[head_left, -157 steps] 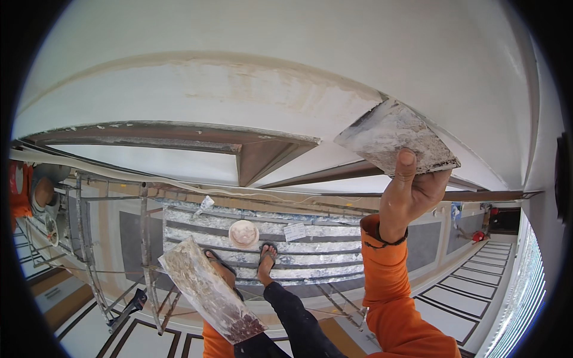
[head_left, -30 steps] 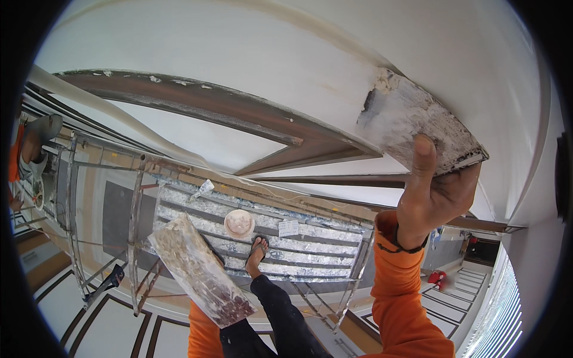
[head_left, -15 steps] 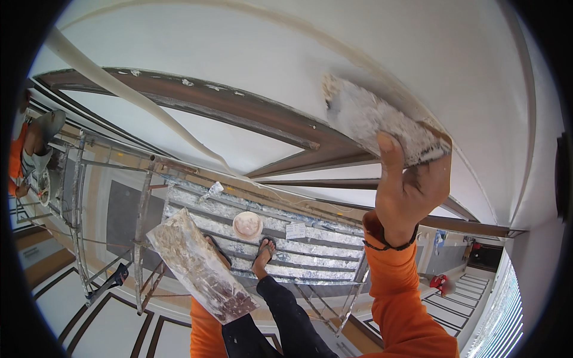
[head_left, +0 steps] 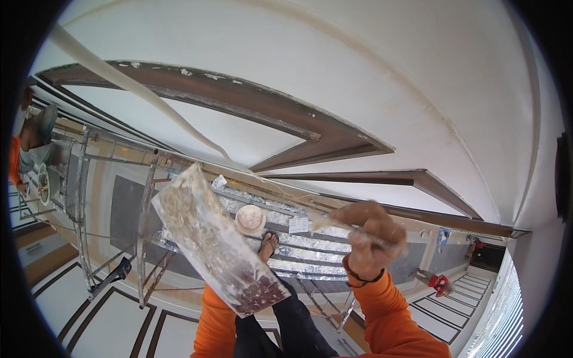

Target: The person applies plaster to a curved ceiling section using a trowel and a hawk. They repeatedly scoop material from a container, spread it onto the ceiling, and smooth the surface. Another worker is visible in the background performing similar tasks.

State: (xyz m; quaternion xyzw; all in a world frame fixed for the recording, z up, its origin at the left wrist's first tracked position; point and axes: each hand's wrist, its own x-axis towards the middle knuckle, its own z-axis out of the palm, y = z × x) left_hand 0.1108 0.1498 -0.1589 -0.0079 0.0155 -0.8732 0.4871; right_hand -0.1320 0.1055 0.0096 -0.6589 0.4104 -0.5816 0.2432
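Observation:
My right hand is closed round a putty blade, now seen nearly edge-on and smeared by motion. It hangs over the scaffold deck, away from the wall. On the left, a rectangular plaster hawk lies tilted across my view, coated with whitish and tan filler and showing brown near its lower edge. My left sleeve runs up beneath this board; the hand gripping it is hidden underneath. Ahead curves a white surface with a beige filler band along it.
My foot stands on the plaster-spattered scaffold deck, near a bucket and a white card. Brown arched trim, a pale hose and scaffold poles surround me. Other people are at far left and lower right.
My right hand has come down off the curved surface with the putty blade, which has turned edge-on. The plaster hawk has shifted up and slightly right.

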